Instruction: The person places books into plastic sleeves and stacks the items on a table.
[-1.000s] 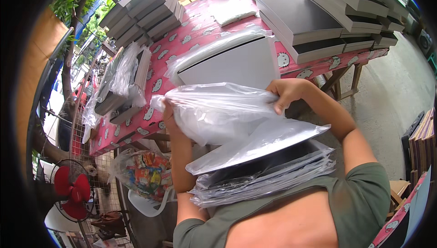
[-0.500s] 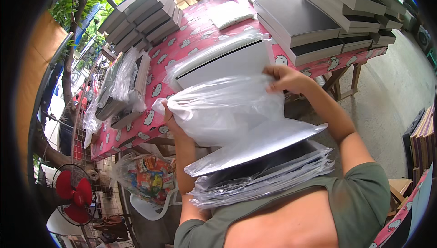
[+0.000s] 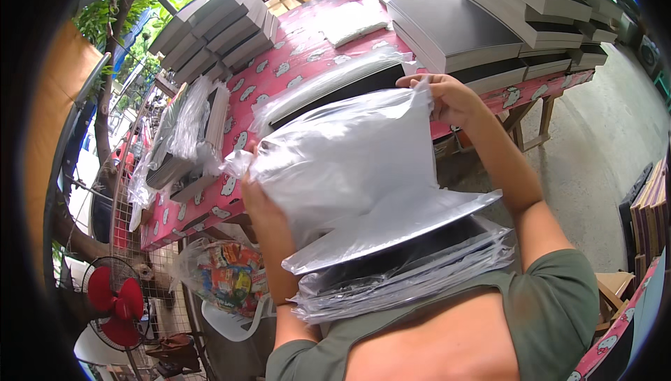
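Observation:
A clear plastic bag (image 3: 342,161) with a flat white panel inside stands tilted in front of me, above my lap. My left hand (image 3: 257,189) is closed round its left edge, where the plastic bunches. At the top right corner my right hand (image 3: 451,100) pinches the bag's edge. Below it on my lap lies a stack of plastic-wrapped flat black pieces (image 3: 405,269), topped by a white wrapped one (image 3: 398,231). Just behind the bag, a pile of clear plastic sleeves (image 3: 328,77) and a black slab (image 3: 349,93) lie on the table.
The table wears a pink patterned cloth (image 3: 241,98). Tall stacks of thick black-and-white slabs stand at far left (image 3: 217,28) and right (image 3: 461,28). Wrapped slabs (image 3: 185,129) lie at the left edge. A red-bladed fan (image 3: 112,300) and a bag of colourful packets (image 3: 231,276) are lower left.
My right hand has risen, drawing the plastic up over the white panel, whose bare upper part showed before. My left hand has shifted slightly left. More of a person's arm shows beyond the table.

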A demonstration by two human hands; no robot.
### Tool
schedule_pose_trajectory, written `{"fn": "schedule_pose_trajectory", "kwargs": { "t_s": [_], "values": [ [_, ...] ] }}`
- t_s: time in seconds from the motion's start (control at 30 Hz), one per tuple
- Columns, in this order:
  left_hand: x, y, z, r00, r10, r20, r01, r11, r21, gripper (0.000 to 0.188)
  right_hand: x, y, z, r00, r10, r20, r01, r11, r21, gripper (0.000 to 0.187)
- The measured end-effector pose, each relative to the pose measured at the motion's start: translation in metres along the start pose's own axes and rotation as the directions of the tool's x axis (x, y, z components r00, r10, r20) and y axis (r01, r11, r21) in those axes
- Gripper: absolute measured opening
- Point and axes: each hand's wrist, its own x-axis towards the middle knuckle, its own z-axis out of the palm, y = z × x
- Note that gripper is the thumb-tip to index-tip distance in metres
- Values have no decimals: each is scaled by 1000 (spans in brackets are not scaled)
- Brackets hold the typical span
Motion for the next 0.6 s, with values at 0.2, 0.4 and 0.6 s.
{"fn": "schedule_pose_trajectory", "kwargs": {
  "t_s": [0.2,0.4,0.6],
  "values": [
    [-50,-74,-111,872,-487,45,487,873,14,41,-20,124,-69,895,-223,-386,145,964,-222,43],
    [-50,-130,-181,905,-327,-270,376,914,154,50,-70,287,-166,792,94,-603,-196,975,-105,39],
    [34,-133,-259,779,155,-608,89,932,352,59,-71,255,-184,877,-9,-480,-284,796,-534,33]
  ]
}}
